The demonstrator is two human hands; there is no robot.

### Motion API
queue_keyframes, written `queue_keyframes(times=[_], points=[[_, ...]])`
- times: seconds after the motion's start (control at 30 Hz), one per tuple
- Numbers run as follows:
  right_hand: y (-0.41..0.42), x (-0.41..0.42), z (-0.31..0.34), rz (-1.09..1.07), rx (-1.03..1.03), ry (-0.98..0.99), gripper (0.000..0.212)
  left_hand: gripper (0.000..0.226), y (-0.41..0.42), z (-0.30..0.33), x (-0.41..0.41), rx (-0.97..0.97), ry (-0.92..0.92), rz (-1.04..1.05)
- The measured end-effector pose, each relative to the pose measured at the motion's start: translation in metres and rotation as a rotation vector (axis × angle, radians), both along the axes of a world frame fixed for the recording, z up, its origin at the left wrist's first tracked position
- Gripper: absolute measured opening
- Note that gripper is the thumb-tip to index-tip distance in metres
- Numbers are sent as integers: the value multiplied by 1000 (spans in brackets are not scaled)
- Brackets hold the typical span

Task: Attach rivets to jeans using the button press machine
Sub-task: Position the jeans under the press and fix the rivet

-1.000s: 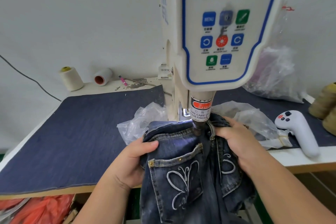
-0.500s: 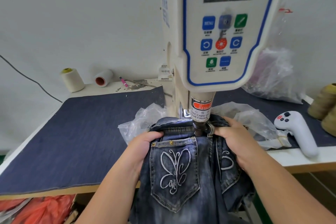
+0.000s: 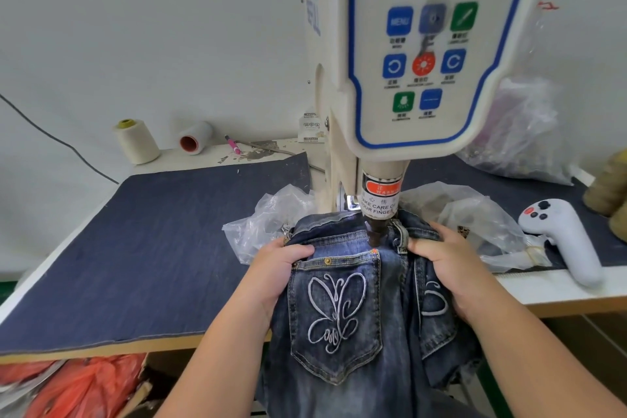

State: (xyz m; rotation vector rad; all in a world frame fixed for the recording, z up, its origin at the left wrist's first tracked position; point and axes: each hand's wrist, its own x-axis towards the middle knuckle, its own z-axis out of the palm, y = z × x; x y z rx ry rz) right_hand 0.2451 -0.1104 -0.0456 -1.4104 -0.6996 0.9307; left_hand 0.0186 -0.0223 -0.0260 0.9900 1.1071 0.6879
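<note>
The button press machine (image 3: pixel 420 54) rises at the middle of the table (image 3: pixel 559 292), its panel carrying a dark digit display, a blue key marked "MENU" and other coloured keys whose small captions are too blurred to read. On the ram a red and white sticker (image 3: pixel 379 200) reads "WARNING" and "TAKE CARE OF YOUR FINGER", partly cut off at the curve. The jeans (image 3: pixel 342 332) hang over the table's front edge with the waistband under the punch (image 3: pixel 376 234), whose tip touches the denim just above the back pocket (image 3: pixel 336 312) embroidered with a butterfly; a brass rivet (image 3: pixel 327 261) sits at the pocket's upper left corner. The left hand (image 3: pixel 274 278) grips the fabric at the pocket's left edge, thumb on top; the right hand (image 3: pixel 451 265) clutches the waistband beside the belt loop. Crumpled clear plastic bags (image 3: pixel 475 214) lie either side of the machine. A white handheld controller (image 3: pixel 563 237) rests near the right front edge. A cream thread cone (image 3: pixel 137 141), a white roll (image 3: pixel 196 137) and a pink pen (image 3: pixel 232 144) stand along the back left edge, beyond a denim sheet (image 3: pixel 152 248).
</note>
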Motion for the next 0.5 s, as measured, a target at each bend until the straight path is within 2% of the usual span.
queue_keyframes(times=[0.3,0.5], points=[[1,-2,-1,-14,5,-41,22,18,1,0,6,-2,48,30],[3,-2,-3,-29,-5,-81,15,21,3,-1,5,-34,53,18]])
